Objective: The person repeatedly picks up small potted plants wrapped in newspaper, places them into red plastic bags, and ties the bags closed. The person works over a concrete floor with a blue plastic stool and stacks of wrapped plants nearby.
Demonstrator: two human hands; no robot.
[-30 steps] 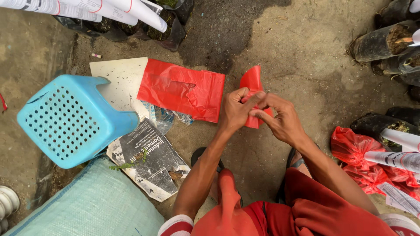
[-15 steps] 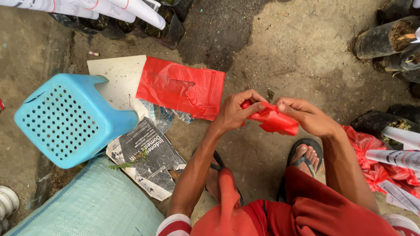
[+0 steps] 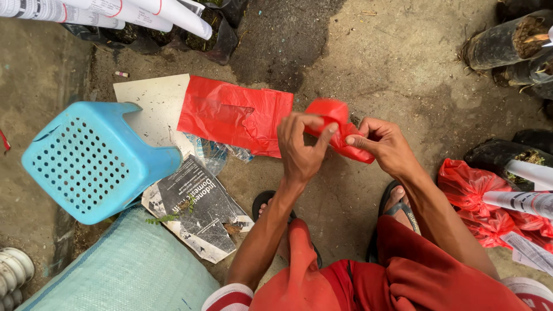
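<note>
Head cam: both hands, left hand [image 3: 299,147] and right hand [image 3: 383,144], fingers pinched tight on a crumpled red plastic bag [image 3: 337,129] above the dirt floor [image 3: 397,69].

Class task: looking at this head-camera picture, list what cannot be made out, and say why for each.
- Red plastic bag, head view: its opening is hidden by the left hand and right hand.
- Black pot: cut off by the right edge.
- Flat red bag: contents unseen.
</note>
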